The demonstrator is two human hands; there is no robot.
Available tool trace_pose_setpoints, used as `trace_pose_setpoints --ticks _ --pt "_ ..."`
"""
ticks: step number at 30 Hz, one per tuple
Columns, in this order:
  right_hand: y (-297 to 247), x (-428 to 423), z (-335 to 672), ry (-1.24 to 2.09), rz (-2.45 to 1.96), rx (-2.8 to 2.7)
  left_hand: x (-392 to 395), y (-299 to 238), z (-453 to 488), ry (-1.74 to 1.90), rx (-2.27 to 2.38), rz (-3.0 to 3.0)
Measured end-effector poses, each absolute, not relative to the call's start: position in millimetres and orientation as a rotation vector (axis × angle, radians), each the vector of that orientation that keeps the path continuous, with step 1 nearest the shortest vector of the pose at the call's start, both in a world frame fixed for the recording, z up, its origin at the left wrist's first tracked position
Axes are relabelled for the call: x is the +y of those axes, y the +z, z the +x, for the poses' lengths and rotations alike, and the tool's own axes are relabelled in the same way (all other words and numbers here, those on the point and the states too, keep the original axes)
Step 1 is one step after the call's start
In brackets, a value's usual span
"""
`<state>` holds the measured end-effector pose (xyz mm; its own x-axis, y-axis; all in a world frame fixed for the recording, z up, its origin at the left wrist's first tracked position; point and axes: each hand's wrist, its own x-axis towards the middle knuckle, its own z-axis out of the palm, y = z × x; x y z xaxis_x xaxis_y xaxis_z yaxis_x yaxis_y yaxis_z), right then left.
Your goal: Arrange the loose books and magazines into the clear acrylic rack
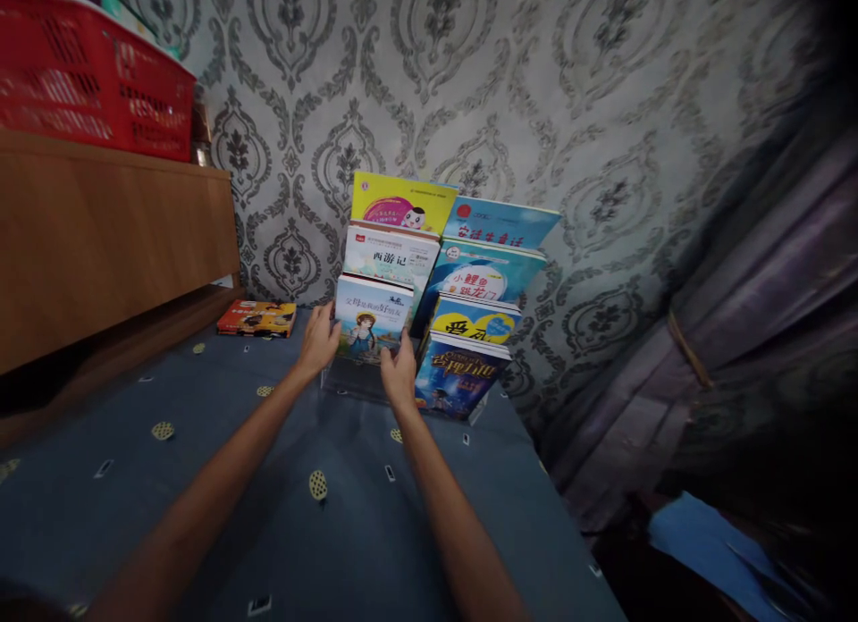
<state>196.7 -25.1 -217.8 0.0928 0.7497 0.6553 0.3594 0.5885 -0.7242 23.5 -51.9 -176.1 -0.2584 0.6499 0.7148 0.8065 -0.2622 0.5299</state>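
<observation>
Between my two hands is a light-blue book (373,322) with a child in a straw hat on its cover. My left hand (320,338) grips its left edge, and my right hand (400,368) grips its lower right edge. The book stands tilted back at the front of a clear tiered book rack (355,382). Behind it rise a white book (392,253) and a yellow book (402,202). In the right column stand a dark blue book (461,376), a yellow-and-blue book (475,320), a teal book (492,269) and a blue book (504,222).
An orange book (256,319) lies flat on the blue patterned cloth (268,479) to the left. A wooden cabinet (121,229) carries a red basket (94,77). Patterned wallpaper is behind the rack; a tied curtain (643,407) hangs at the right.
</observation>
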Motion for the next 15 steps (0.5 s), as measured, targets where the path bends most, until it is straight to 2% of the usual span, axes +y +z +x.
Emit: trace_pose_setpoints --ticks 5,8,13,15 --pt "-214 -58 200 0.347 -0.970 -1.484 -66 -219 -10 -1.518 -1.894 -1.813" --pt "-187 -91 204 0.365 -0.832 -1.536 -79 -252 -40 -1.272 -2.049 -1.770" --pt "-98 -189 219 0.732 -0.240 -1.869 -92 -281 -70 -0.992 -2.280 -1.737" --pt "-83 -225 232 0.897 -0.004 -1.909 -95 -282 -70 -0.893 -2.303 -1.764"
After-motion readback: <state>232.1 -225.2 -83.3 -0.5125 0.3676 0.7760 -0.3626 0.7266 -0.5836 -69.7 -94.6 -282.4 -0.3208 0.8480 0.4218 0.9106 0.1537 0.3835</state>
